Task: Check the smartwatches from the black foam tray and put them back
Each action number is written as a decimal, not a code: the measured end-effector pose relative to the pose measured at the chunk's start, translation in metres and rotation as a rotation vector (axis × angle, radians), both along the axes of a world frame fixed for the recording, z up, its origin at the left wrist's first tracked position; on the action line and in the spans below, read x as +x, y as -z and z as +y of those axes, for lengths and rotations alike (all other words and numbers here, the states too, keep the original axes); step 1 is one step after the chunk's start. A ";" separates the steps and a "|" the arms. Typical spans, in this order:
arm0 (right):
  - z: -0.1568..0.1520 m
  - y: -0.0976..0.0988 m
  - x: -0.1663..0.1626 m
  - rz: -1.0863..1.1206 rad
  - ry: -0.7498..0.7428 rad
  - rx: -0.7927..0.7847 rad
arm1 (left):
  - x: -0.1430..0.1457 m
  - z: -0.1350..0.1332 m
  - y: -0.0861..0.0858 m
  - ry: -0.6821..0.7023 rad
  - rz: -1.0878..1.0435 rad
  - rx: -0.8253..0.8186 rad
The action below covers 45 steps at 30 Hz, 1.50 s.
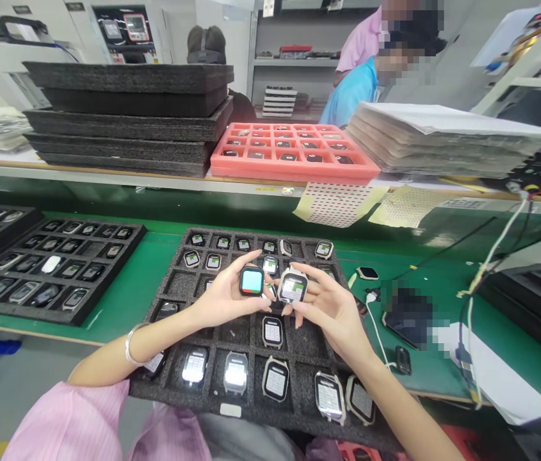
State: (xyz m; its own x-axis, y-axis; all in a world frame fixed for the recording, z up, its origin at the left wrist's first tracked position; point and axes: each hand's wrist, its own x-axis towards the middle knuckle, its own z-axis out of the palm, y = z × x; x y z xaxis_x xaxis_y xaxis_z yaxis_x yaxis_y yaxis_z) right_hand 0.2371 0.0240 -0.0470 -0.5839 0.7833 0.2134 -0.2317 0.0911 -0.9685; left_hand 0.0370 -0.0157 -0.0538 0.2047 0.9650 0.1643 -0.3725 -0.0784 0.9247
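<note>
Two watches held up at once, one per hand. Grips black watch [251,281] with green lit screen in left hand [225,294], thumb and fingertips closed on its edges. Grips silver watch [292,287] in right hand [328,307], fingers wrapped behind the case, screen facing up. Holds both hands close together, nearly touching, above the middle of black foam tray [181,283]; both watches in the air, side by side, clear of the pockets. Shows more lit watches in the near rows of that tray, smaller ones in the far rows, several pockets bare. Shows second tray [88,306] to the left on green mat [145,269], pink tray [294,168] on the shelf behind, loose watch [367,273] and white cable [376,333] to the right. Risk, as judged: only a light fingertip hold on black watch, so a possible slip and drop onto the screens below, with scratches. Risk also of knocking the two cases together, given the narrow gap. Risk of bracelet [132,342] brushing watches in the near-left pockets, with the forearm lying right over them.
</note>
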 end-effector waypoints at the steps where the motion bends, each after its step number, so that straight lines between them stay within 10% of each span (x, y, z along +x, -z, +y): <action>1: -0.001 -0.001 -0.001 -0.011 0.003 -0.002 | 0.000 -0.001 0.000 0.005 0.005 -0.001; 7: -0.005 -0.001 0.003 -0.190 0.016 0.072 | -0.003 -0.010 -0.002 0.049 0.177 0.007; 13: -0.006 0.023 0.033 -0.738 0.106 0.677 | -0.024 -0.034 0.009 0.076 1.021 0.249; 17: -0.009 0.041 0.051 -0.858 0.014 0.779 | -0.032 -0.043 0.030 0.134 1.318 0.360; 27: 0.002 0.030 0.091 -0.984 0.086 0.924 | -0.035 -0.041 0.032 0.067 1.429 0.395; 36: 0.008 0.048 0.134 -1.108 0.083 0.965 | -0.112 -0.073 -0.004 -0.045 1.569 0.227; 45: 0.031 0.053 0.123 -1.146 0.083 0.893 | -0.131 -0.081 0.003 0.000 1.749 0.125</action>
